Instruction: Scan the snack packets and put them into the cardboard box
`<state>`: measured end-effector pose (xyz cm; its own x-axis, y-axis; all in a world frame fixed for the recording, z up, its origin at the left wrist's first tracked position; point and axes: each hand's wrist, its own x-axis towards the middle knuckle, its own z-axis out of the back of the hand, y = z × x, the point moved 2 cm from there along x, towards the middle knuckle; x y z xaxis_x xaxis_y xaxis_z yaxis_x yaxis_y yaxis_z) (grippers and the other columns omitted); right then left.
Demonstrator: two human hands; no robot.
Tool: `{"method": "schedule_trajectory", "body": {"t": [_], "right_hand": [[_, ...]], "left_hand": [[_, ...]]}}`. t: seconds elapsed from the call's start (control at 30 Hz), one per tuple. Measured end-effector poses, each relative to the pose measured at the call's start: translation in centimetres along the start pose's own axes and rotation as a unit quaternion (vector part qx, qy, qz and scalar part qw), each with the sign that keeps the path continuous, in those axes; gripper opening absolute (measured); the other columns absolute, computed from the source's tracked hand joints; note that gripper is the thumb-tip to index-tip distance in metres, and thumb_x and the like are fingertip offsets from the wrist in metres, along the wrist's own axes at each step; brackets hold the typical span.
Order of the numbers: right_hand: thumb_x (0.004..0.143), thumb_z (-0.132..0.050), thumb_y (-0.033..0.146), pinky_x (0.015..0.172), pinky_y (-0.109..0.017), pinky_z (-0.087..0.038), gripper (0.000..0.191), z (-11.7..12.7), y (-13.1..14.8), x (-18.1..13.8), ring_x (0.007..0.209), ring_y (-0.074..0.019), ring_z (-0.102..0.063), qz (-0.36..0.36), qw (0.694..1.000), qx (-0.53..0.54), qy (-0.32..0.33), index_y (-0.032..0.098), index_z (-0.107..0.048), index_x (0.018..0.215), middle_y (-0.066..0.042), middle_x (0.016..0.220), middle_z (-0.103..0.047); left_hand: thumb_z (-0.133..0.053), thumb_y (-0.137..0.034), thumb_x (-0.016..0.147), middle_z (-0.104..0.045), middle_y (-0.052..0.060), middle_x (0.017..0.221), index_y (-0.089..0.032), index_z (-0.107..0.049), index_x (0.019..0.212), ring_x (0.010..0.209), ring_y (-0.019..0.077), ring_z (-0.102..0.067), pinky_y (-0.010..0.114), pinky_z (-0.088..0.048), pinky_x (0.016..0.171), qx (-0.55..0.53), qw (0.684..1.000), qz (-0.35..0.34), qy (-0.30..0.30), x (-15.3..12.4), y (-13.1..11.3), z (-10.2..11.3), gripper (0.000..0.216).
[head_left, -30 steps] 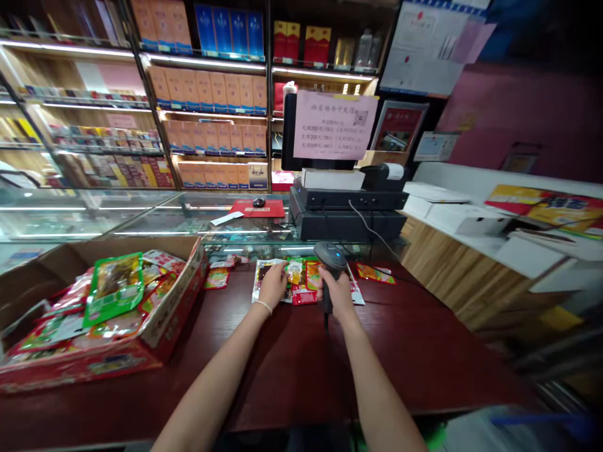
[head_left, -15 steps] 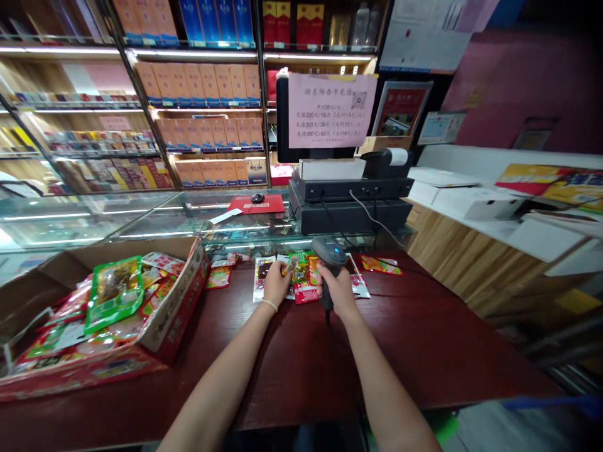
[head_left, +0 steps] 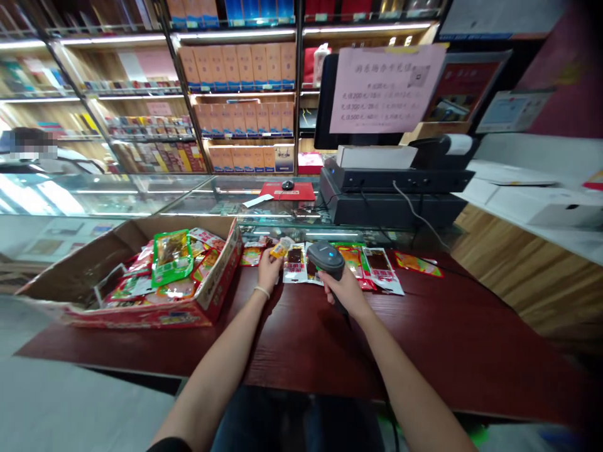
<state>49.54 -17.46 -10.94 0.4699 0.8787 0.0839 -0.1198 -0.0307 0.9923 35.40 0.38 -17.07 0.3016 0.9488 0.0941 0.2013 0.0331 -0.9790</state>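
My left hand (head_left: 269,271) is closed around a small yellow packet (head_left: 281,247), raised a little over the table. In my right hand (head_left: 347,290) is a dark barcode scanner (head_left: 326,258), gripped by its handle and showing a blue light; its head points forward, toward the packets. Behind the scanner lies a row of snack packets: a white-and-dark one (head_left: 295,263), an orange-and-green one (head_left: 351,260) and another white one (head_left: 382,267). The scanner and my right hand hide part of this row.
A cardboard box (head_left: 221,270) of snack packets stands on the left of the brown table (head_left: 301,339). One more packet (head_left: 418,263) lies at the right. Behind are a glass counter (head_left: 188,199), a till (head_left: 396,207), and a monitor with a pink notice (head_left: 384,94). A person (head_left: 32,147) is at far left.
The view has swung left. My left hand has shifted left with the yellow packet, closer to the box. The scanner has moved slightly left over the packets, still in my right hand.
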Motion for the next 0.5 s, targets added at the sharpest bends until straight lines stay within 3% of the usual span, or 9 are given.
{"method": "schedule_trajectory", "body": {"t": [0.1, 0.23, 0.5], "right_hand": [[0.074, -0.073, 0.046, 0.028, -0.019, -0.034, 0.046, -1.1, -0.9, -0.2, 0.028, -0.0111, -0.048, -0.008, 0.998, -0.048, 0.027, 0.025, -0.054, 0.11, 0.01, 0.05, -0.057], [0.074, -0.073, 0.044, 0.027, -0.021, -0.035, 0.05, -1.7, -1.3, -0.2, 0.028, -0.0119, -0.049, -0.004, 0.995, -0.084, 0.054, 0.027, -0.052, 0.116, 0.009, 0.052, -0.058], [0.076, -0.072, 0.037, 0.029, -0.019, -0.035, 0.024, -1.8, -0.1, -0.6, 0.029, -0.0128, -0.051, -0.038, 0.99, -0.106, 0.09, 0.022, -0.057, 0.087, 0.008, 0.041, -0.053]], "left_hand": [[-0.07, -0.026, 0.077, -0.072, 0.009, 0.101, -0.016, -0.054, 0.1, 0.081, 0.0173, -0.071, 0.03, -0.059, 0.071, -0.008, 0.999, 0.016, 0.03, 0.1, 0.2, -0.4, 0.03], [-0.068, -0.021, 0.078, -0.074, 0.009, 0.097, -0.015, -0.058, 0.096, 0.081, 0.0179, -0.072, 0.031, -0.06, 0.072, -0.006, 0.999, 0.014, 0.03, 0.1, 0.4, -0.5, 0.022], [-0.069, -0.016, 0.075, -0.073, 0.012, 0.103, -0.014, -0.06, 0.102, 0.083, 0.0214, -0.072, 0.033, -0.061, 0.07, 0.012, 1.0, 0.012, 0.019, 0.3, 0.6, 0.0, 0.029]]}}
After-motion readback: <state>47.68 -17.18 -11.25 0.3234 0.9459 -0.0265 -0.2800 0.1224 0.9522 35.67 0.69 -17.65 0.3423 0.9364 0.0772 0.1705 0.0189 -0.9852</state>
